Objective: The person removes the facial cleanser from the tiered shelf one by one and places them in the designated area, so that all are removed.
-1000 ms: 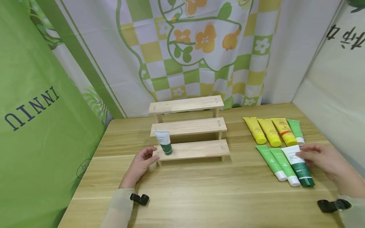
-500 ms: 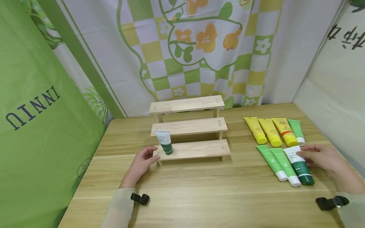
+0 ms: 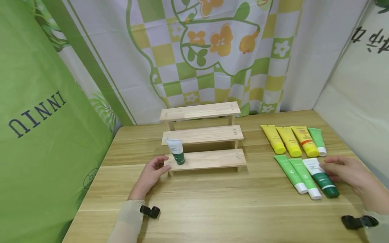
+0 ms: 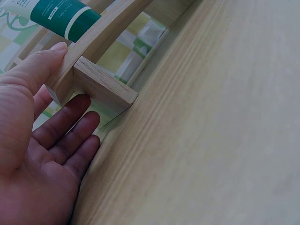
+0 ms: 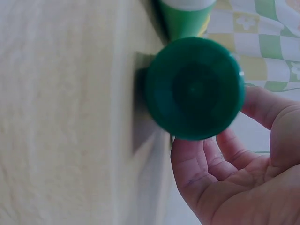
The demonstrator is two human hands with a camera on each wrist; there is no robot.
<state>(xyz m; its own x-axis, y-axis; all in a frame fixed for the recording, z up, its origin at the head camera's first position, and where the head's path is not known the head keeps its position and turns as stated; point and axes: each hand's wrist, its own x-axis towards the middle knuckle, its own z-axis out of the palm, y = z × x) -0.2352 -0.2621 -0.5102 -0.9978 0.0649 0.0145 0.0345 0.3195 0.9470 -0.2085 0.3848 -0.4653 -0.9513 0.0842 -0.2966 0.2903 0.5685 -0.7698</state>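
A three-step wooden display stand [image 3: 212,159] stands mid-table. My left hand [image 3: 154,170] holds the left end of its lowest step, thumb on the top edge and fingers around the end by the leg [image 4: 105,84]. Just beside the thumb, a small white and dark green tube [image 3: 176,152] stands upright on its cap on that step. At the right, my right hand [image 3: 346,172] grips a larger white and dark green tube [image 3: 321,178] by its side, thumb and fingers on opposite sides. Its round green cap [image 5: 194,89] faces the right wrist camera.
Two light green tubes [image 3: 290,174] with white caps lie left of the gripped tube. Behind them is a row of yellow tubes [image 3: 288,141] and a short green tube [image 3: 317,141]. A patterned curtain [image 3: 212,50] hangs at the back; a white panel [image 3: 358,87] borders the right.
My right hand and the larger white and dark green tube have shifted slightly right, and the tube's angle has turned a little. My left hand and the stand keep their places.
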